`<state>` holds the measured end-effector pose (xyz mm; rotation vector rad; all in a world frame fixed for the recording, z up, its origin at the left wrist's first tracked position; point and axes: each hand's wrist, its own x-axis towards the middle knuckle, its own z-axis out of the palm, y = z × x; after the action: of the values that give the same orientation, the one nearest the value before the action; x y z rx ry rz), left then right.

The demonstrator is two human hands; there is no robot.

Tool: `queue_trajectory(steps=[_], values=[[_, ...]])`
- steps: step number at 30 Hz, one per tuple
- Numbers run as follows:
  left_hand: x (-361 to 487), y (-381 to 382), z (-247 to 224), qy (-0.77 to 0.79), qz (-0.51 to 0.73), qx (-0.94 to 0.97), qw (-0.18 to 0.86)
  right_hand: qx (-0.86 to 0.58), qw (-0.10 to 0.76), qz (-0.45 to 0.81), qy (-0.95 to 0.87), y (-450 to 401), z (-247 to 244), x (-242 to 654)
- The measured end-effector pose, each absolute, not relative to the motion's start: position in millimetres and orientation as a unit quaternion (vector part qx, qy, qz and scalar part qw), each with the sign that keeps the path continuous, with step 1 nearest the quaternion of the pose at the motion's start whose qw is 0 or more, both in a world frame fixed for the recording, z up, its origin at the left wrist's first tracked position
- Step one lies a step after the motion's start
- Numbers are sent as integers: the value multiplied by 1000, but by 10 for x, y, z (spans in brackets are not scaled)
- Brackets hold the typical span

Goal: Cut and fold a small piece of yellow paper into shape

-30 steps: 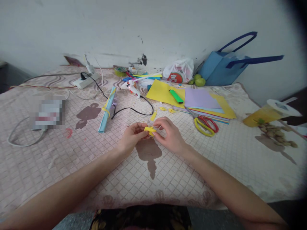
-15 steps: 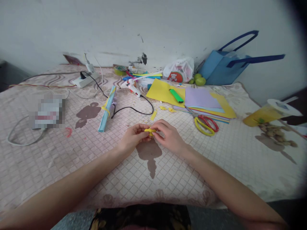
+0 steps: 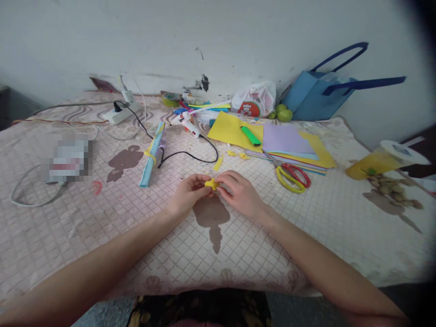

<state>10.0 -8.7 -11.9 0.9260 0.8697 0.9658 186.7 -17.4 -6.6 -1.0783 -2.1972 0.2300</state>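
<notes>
Between my two hands, just above the middle of the table, is a small yellow paper star [image 3: 212, 184]. My left hand [image 3: 190, 193] pinches its left side between thumb and fingers. On the other side, my right hand [image 3: 240, 193] has its thumb and fingertips closed on the star's right edge. Fingers cover part of the star. Beyond the hands lie a yellow paper strip [image 3: 218, 163] and small yellow paper pieces [image 3: 231, 153]. A rolled light-blue paper [image 3: 151, 156] with a yellow strip around it rests to the left.
Scissors [image 3: 289, 178] lie right of my hands, beside stacked coloured paper [image 3: 289, 138] with a green cutter [image 3: 250, 136] on top. A white glue gun [image 3: 186, 123] trails a black cable. At the right stands a drink cup [image 3: 381, 159]; a power strip [image 3: 122, 112] sits back left.
The yellow paper has turned between my fingers, from an edge-on view to one showing its star-shaped face. Both hands stay in nearly the same place.
</notes>
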Motion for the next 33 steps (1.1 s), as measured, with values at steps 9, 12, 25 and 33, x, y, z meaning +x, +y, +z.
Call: queue_trajectory(steps=[9,12,25,33], values=[[100,-79,-141,391,438,414,695,-411,359,123,-829,-170,-41,1842],[98,-70,-146,391,444,415,692,-432,393,184,-791,-169,-32,1823],[105,-54,-156,396,461,398,687,-438,426,499,-614,-89,-96,1854],[106,-66,-146,390,456,391,698,-444,431,562,-549,-85,-72,1854]])
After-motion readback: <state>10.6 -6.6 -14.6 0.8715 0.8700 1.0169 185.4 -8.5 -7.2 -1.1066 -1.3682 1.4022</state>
